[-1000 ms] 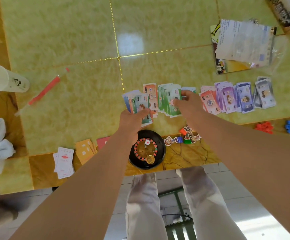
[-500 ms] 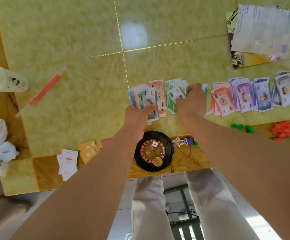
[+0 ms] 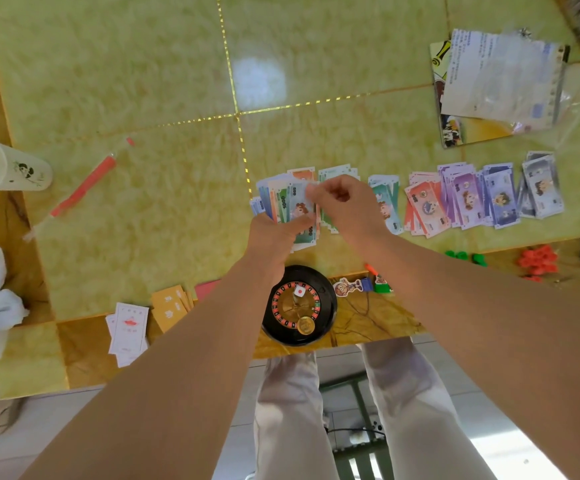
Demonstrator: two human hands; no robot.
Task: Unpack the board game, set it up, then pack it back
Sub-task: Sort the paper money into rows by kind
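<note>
My left hand (image 3: 274, 237) grips a fan of play money (image 3: 290, 206) above the tabletop's (image 3: 143, 81) near edge, spread so denominations show; my right hand's (image 3: 349, 202) curled fingers (image 3: 326, 190) pinch its top edge, likely feeding the sorted piles (image 3: 468, 195) alongside.

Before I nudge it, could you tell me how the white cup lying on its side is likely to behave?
The white cup lies on its side, so it would probably roll rather than slide. Its mouth looks wider than its base, so it may curve. It appears empty, so likely light and easily knocked.
</note>
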